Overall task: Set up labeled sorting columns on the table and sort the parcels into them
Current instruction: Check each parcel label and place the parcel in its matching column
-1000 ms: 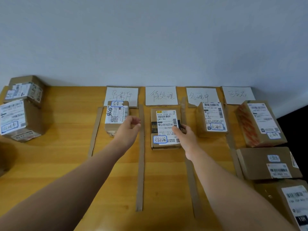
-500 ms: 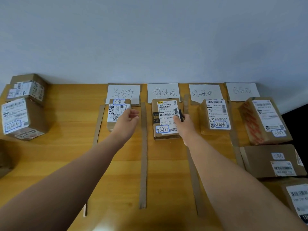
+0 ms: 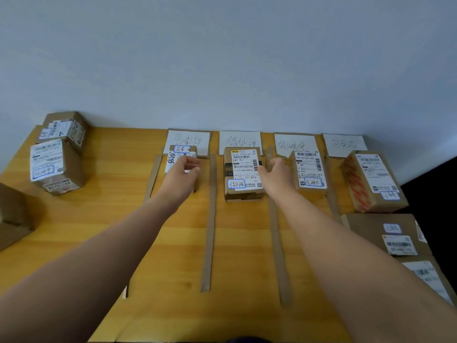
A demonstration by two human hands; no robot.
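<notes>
Four white handwritten label sheets lie along the far table edge: first (image 3: 195, 139), second (image 3: 239, 140), third (image 3: 295, 143), fourth (image 3: 345, 144). Brown cardboard strips (image 3: 209, 219) mark the columns. A small parcel (image 3: 181, 151) sits under the first label, and my left hand (image 3: 184, 175) hovers over it with fingers loosely curled, holding nothing. A labelled parcel (image 3: 241, 169) lies in the second column. My right hand (image 3: 277, 174) grips its right edge, thumb on top. Another parcel (image 3: 310, 169) stands in the third column.
Two stacked parcels (image 3: 55, 164) wait at the far left, with another box (image 3: 12, 216) at the left edge. The fourth column holds a tape-wrapped parcel (image 3: 373, 179), a flat box (image 3: 388, 233) and one more below. The wooden table (image 3: 86, 219) meets the wall behind.
My right hand has slid the second-column parcel away from me, up to its label sheet. My left hand has moved forward over the first-column parcel.
</notes>
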